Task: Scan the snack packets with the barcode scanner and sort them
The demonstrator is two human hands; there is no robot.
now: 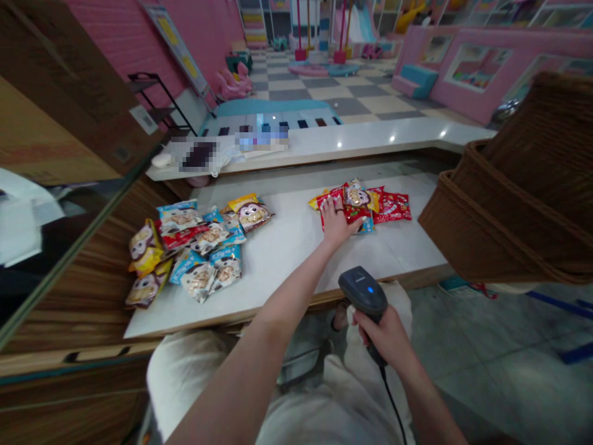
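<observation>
My left hand point(336, 220) reaches across the white counter point(287, 253) and lies flat, fingers spread, on a pile of red snack packets point(375, 205) at the far right. My right hand point(386, 337) is closed round the handle of a dark barcode scanner point(364, 290) with a blue light, held low in front of the counter's edge, its cable trailing down. A second pile of several blue, yellow and red snack packets point(194, 247) lies at the counter's left.
Stacked brown wicker baskets point(519, 204) stand at the right end of the counter. A raised white ledge point(370, 136) runs behind it. A wood-panelled wall and cardboard box point(60, 93) close off the left. Beyond is a pink play area with checkered floor.
</observation>
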